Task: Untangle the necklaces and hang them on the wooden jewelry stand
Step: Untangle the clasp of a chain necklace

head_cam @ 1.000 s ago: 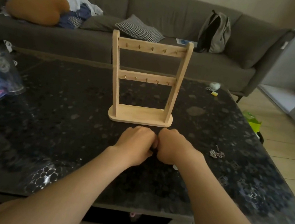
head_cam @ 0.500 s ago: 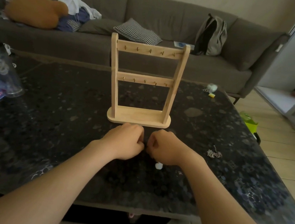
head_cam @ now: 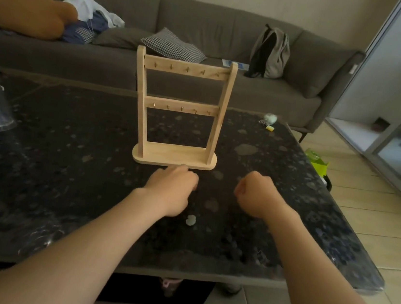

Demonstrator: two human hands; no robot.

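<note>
Apart now, left hand and right hand fisted before stand.

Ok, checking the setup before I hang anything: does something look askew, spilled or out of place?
Nothing on the table looks wrong: the wooden stand stands upright, hooks bare. Only the sofa is messy, clothes heaped at its left end.

stand on table; left hand, right hand before it; pendant, perhaps, between.
</note>
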